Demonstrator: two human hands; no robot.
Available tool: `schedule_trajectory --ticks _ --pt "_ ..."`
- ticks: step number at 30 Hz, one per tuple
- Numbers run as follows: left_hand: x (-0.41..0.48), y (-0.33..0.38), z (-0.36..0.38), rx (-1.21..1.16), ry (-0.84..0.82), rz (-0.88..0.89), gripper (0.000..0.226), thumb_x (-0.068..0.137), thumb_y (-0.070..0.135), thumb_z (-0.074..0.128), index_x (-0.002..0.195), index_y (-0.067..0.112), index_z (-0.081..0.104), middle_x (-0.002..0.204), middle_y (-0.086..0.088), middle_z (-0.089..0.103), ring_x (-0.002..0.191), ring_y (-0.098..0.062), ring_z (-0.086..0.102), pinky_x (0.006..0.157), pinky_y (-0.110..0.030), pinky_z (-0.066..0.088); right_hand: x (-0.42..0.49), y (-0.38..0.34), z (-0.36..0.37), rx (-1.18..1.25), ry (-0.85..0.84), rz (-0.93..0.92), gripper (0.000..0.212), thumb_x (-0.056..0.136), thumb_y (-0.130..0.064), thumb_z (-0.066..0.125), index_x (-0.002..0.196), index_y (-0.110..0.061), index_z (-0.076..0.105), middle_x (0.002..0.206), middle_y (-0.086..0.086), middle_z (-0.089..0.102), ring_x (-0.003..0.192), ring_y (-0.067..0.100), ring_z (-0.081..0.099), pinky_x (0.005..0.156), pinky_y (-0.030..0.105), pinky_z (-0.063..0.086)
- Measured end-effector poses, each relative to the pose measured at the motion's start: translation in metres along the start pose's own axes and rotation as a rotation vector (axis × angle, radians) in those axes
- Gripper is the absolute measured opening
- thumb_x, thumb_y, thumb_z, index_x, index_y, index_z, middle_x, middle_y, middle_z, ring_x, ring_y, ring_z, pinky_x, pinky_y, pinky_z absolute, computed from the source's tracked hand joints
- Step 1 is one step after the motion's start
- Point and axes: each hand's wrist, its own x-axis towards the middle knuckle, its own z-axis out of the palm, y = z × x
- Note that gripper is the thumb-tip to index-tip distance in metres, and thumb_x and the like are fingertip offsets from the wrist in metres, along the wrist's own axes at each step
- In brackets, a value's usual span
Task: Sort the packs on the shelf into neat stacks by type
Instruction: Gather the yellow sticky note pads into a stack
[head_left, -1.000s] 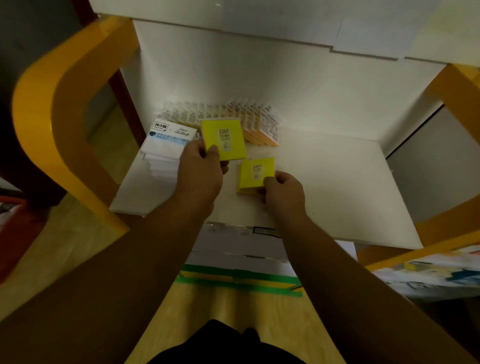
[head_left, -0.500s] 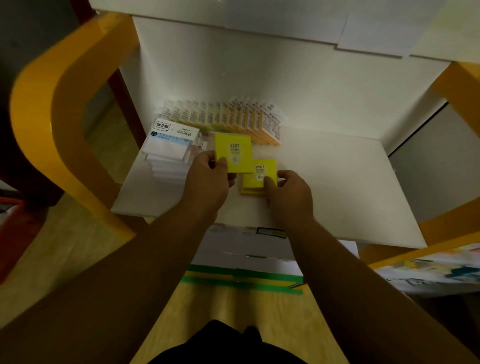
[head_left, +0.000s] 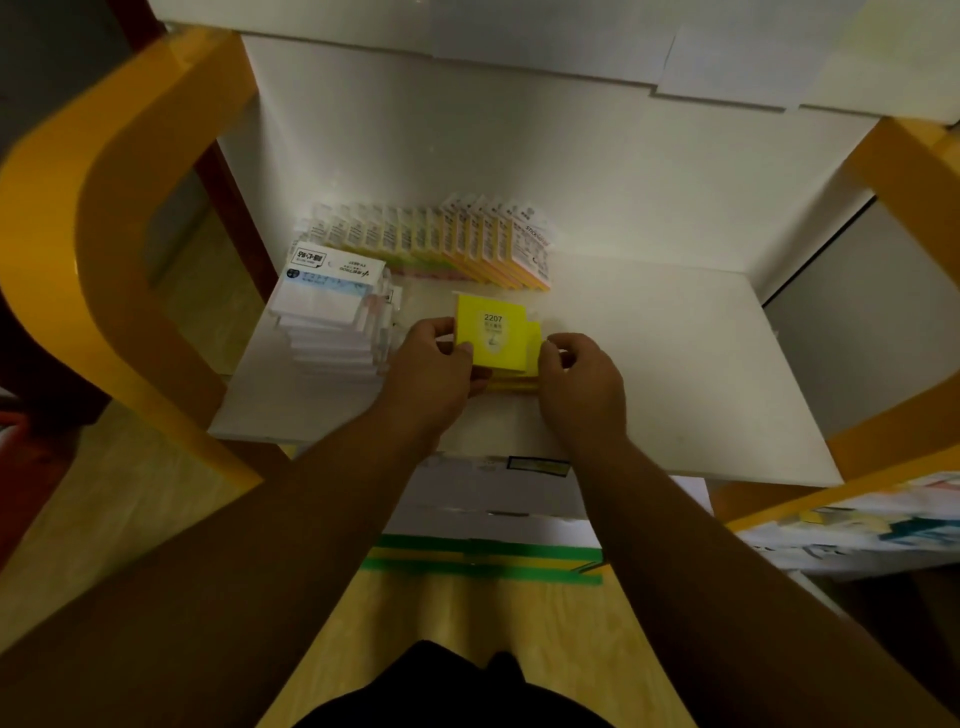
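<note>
A yellow pack marked 2207 (head_left: 491, 332) is pinched at its left edge by my left hand (head_left: 439, 364) and lies over a second yellow pack (head_left: 532, 348) on the white shelf (head_left: 675, 364). My right hand (head_left: 579, 379) grips the right side of that lower yellow pack. To the left stands a stack of white packs with a blue and white label (head_left: 332, 312). Behind, a leaning row of yellow and orange sticky note packs (head_left: 441, 239) runs along the back wall.
Yellow curved frame posts (head_left: 104, 234) flank the shelf on both sides. A lower shelf at the right (head_left: 857, 525) holds mixed coloured packs. A white box with green tape (head_left: 488, 525) sits below the shelf's front edge. The shelf's right half is bare.
My left hand has carried the 2207 pack right and down until it overlaps the pack under my right hand. The view has shifted slightly.
</note>
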Motion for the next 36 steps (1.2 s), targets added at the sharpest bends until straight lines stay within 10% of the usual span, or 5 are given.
schedule_trajectory --ticks 14,36 --pt "0.014 -0.008 0.008 0.671 0.036 0.313 0.04 0.092 0.028 0.062 0.128 0.012 0.055 0.125 -0.009 0.057 0.108 -0.023 0.059 0.087 -0.032 0.049 0.011 -0.002 0.002 -0.035 -0.013 -0.032 0.027 0.095 -0.039 0.059 0.113 -0.022 0.071 0.089 -0.006 0.066 0.085 0.015 0.063 0.074 0.029 0.05" --pt "0.012 0.0 0.008 0.676 -0.113 0.222 0.055 0.087 0.03 0.062 0.138 0.015 0.049 0.135 -0.013 0.053 0.118 -0.03 0.056 0.097 -0.038 0.048 0.0 0.003 -0.007 -0.01 0.052 0.12 0.039 0.09 -0.035 0.064 0.124 -0.018 0.064 0.117 0.002 0.066 0.106 0.019 0.062 0.09 0.031 0.05"
